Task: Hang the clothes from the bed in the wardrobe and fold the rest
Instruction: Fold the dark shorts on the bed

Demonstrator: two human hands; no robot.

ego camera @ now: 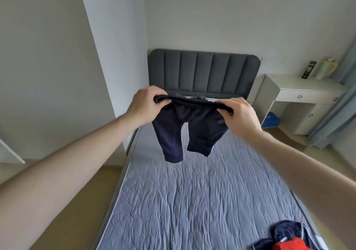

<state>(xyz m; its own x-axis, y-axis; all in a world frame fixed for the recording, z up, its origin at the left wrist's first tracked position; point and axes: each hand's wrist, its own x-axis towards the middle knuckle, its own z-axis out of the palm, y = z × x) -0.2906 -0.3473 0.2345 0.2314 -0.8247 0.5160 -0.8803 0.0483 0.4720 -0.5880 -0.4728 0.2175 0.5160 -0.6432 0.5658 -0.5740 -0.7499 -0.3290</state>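
A pair of dark navy shorts [189, 128] hangs in the air above the bed [192, 201], its two legs dangling free. My left hand [146, 106] grips the left end of the elastic waistband and my right hand [239, 115] grips the right end, so the waistband is stretched between them. A pile of navy and red clothes [285, 238] lies on the quilted grey-blue mattress cover at the near right corner.
A dark grey padded headboard [204, 70] stands at the far end of the bed. A white desk with drawers [300, 97] is at the right, with bottles on it and a blue curtain [335, 103] beside it. A white wall panel [48, 66] rises at the left.
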